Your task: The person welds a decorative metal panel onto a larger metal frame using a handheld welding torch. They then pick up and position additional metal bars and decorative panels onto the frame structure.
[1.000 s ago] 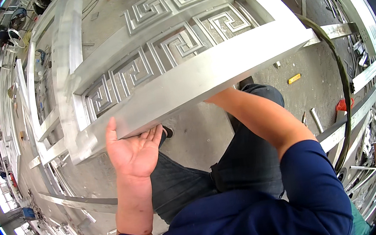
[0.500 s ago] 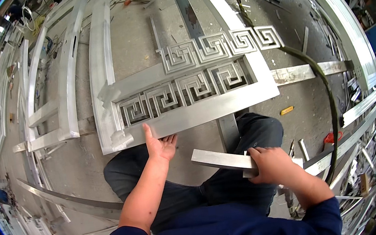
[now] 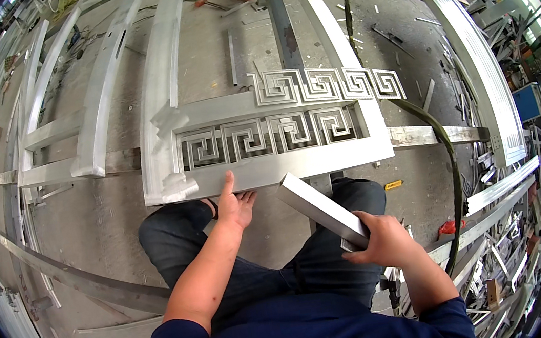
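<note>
Gripping a silver rectangular metal tube [image 3: 321,208] in the right hand [image 3: 387,239], before a silver metal frame with square-spiral panels [image 3: 290,165].
The tube slants from partly hidden fingers toward the frame's near edge, contact uncertain. The left hand [image 3: 237,209] is unclosed, thumb against that edge, fingertips' contact beneath unclear.

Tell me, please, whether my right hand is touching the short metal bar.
Touching: the head view shows the right hand closed around the near end of the short metal bar.
</note>
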Available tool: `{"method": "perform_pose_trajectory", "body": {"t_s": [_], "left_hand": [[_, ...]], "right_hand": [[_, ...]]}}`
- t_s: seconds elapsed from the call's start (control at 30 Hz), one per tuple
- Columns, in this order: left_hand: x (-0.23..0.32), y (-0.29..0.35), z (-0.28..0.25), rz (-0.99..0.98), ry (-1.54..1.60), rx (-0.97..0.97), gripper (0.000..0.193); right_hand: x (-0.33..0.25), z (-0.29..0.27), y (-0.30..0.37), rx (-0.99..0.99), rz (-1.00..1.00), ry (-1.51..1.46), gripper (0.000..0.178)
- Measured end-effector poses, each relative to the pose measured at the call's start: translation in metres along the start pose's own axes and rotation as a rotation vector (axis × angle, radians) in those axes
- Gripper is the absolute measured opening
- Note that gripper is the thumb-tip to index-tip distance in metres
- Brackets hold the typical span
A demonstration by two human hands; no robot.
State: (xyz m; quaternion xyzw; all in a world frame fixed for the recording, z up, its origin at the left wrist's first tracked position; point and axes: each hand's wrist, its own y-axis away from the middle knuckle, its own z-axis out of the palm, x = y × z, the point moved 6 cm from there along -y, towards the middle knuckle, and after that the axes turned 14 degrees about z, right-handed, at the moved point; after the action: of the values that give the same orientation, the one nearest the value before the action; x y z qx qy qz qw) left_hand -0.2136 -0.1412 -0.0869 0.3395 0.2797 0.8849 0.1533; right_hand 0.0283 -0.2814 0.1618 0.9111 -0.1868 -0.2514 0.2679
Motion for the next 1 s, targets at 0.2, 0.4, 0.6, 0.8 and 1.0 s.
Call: {"method": "perform_pose_trajectory", "body": {"t_s": [0.2,0.4,0.6,0.8,1.0], "left_hand": [[-0.006,-0.003,-0.002,0.029,-0.014,0.049,0.086],[-0.036,0.01,0.027,-0.094,-0.004,-0.01,0.076],[-0.116,-0.006,0.041,-0.154,0.038,-0.004,0.073],[-0.111,-0.004,0.027,-0.228,-0.053,-0.032,0.073],[-0.091,0.068,0.034,-0.471,-0.515,-0.798,0.07]], "right_hand": [[0.017,0.004,0.012,-0.041,0.113,-0.039,0.08],[0.016,0.017,0.018,-0.028,0.158,-0.176,0.076],[0.044,0.001,0.023,-0.065,0.202,-0.263,0.077],[0.063,0.004,0.027,0.002,0.196,-0.294,0.073],[0.049,0.004,0.016,0.0,0.204,-0.368,0.069]]}}
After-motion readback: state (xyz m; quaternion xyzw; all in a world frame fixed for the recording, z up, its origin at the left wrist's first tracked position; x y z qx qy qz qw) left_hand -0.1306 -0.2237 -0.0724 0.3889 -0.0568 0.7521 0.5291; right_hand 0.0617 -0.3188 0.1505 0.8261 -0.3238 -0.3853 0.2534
